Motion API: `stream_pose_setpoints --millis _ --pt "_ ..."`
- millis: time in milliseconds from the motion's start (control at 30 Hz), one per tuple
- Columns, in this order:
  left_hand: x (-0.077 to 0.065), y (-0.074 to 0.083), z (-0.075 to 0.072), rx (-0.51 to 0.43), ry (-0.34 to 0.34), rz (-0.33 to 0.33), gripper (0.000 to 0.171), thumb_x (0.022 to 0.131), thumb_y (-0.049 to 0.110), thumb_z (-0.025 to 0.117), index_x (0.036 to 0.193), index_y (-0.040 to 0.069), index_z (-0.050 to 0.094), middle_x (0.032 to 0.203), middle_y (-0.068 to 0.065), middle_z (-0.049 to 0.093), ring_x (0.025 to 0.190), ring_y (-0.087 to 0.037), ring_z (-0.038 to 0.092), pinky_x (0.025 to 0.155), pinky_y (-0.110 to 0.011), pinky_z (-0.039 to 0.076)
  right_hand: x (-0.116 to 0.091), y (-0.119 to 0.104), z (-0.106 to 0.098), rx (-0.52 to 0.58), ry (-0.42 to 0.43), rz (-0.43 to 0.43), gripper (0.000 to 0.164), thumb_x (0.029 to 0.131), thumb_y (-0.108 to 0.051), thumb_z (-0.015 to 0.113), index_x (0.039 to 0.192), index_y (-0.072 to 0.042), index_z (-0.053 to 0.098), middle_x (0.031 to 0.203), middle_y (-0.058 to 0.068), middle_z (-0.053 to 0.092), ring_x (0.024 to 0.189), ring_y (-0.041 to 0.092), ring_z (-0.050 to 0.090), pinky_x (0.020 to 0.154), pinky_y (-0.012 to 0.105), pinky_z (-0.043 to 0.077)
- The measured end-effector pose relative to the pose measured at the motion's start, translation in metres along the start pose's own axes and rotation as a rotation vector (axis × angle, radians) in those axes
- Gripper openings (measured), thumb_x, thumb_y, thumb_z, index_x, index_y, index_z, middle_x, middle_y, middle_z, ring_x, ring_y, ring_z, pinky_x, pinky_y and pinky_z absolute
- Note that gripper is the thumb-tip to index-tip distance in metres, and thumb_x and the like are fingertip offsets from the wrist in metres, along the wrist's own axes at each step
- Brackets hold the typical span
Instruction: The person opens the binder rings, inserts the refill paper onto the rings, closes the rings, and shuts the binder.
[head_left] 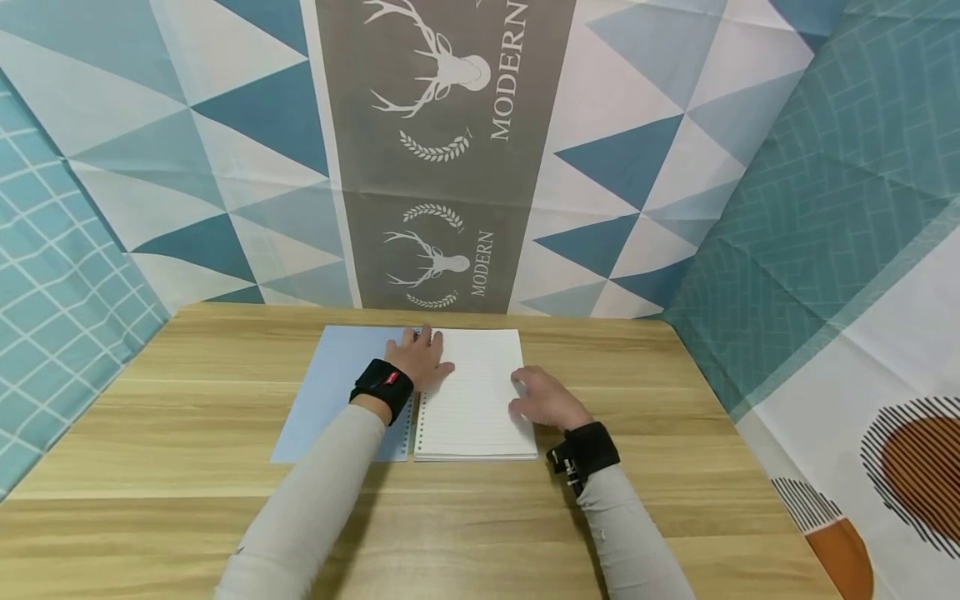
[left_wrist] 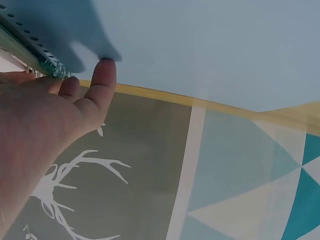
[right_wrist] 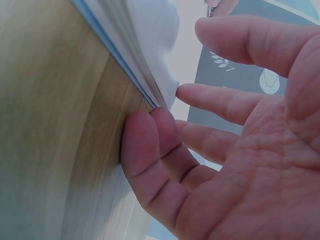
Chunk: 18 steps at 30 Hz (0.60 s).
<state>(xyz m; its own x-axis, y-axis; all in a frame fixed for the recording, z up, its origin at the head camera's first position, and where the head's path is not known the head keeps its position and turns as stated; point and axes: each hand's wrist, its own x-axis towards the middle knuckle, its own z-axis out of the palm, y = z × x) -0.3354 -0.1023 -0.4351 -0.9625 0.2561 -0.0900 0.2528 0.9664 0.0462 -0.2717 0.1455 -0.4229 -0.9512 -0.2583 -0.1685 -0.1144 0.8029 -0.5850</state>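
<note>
A spiral notebook lies open on the table, its blue cover (head_left: 318, 400) folded out to the left and its lined white pages (head_left: 468, 408) on the right. My left hand (head_left: 418, 358) rests across the upper part of the binding, fingers spread. In the left wrist view its fingertips lie by the coil (left_wrist: 55, 67) and on the blue cover. At the right edge of the pages is my right hand (head_left: 551, 398), thumb apart from the sheets. Its lower fingers (right_wrist: 142, 142) bend at the page edge in the right wrist view, while another fingertip meets the top sheet.
The wooden table (head_left: 187, 400) extends on both sides of the notebook. Behind it hangs a patterned cloth (head_left: 450, 183) with triangles and deer heads. Teal cloth (head_left: 810, 208) borders the right side, and blue checked cloth (head_left: 52, 292) the left.
</note>
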Motion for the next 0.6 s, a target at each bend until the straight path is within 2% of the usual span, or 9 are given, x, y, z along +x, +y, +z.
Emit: stream_pose_setpoints --millis 167,600 --pt "-0.002 -0.001 0.005 0.003 0.024 0.009 0.077 0.106 0.057 0.039 0.161 0.005 0.024 0.169 -0.018 0.02 0.153 -0.041 0.023 0.114 -0.067 0.033 0.0 0.001 0.0 0.004 0.003 -0.009 0.054 0.093 -0.012 0.065 0.144 0.0 0.052 0.157 0.023 0.042 0.145 0.039 0.043 0.118 0.055 0.037" --pt "-0.032 -0.003 0.002 -0.009 0.112 0.112 0.072 0.105 0.049 0.048 0.155 -0.001 0.036 0.164 -0.024 0.032 0.151 -0.042 0.033 0.108 -0.066 0.042 0.0 -0.001 0.001 -0.008 0.009 -0.011 0.051 0.096 -0.017 0.066 0.142 0.001 0.054 0.156 0.023 0.043 0.142 0.037 0.046 0.116 0.053 0.039"
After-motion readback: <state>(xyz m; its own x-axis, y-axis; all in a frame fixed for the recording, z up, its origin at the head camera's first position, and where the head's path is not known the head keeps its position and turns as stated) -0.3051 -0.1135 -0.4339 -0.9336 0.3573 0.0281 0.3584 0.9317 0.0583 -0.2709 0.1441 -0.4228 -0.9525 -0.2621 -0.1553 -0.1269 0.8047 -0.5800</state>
